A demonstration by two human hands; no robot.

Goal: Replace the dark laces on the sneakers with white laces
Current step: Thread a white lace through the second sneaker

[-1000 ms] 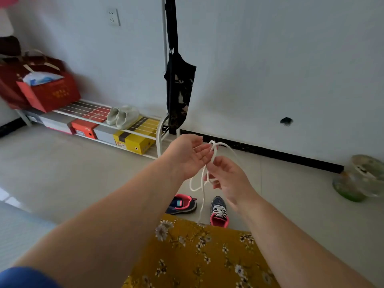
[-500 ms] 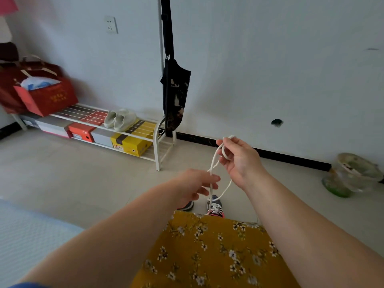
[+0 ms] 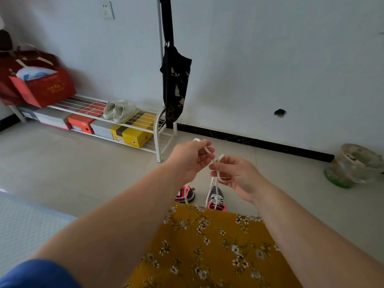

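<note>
Nearest to me is the person's lap, covered by a mustard skirt (image 3: 207, 246) printed with small flowers, and both bare forearms reach out over it. The left hand (image 3: 190, 157) has its fingers curled round one end of a white lace (image 3: 214, 181), a short loop of it poking out above the knuckles. The right hand (image 3: 236, 175) pinches the same lace a little lower, thumb against fingertips, another bend showing just above it. Between the two hands the lace runs short and slanted; below the right hand two strands hang down towards the floor.

Down there, just past the hem, stand the two sneakers. The right sneaker (image 3: 216, 199) (navy with a pink collar) already carries white lacing across its front, and the hanging strands fall in front of it, though I cannot tell whether they join it. The left sneaker (image 3: 185, 194) sits just beside it, partly hidden by the left wrist, so its lacing is not clear.

Further off, against the wall, a white shoe rack (image 3: 158, 142) holds a pair of pale shoes (image 3: 119, 110), a red gift bag (image 3: 43, 88) and, underneath, a row of shoeboxes (image 3: 128, 135). A dark bag (image 3: 175, 88) hangs from a pole beside it.
</note>
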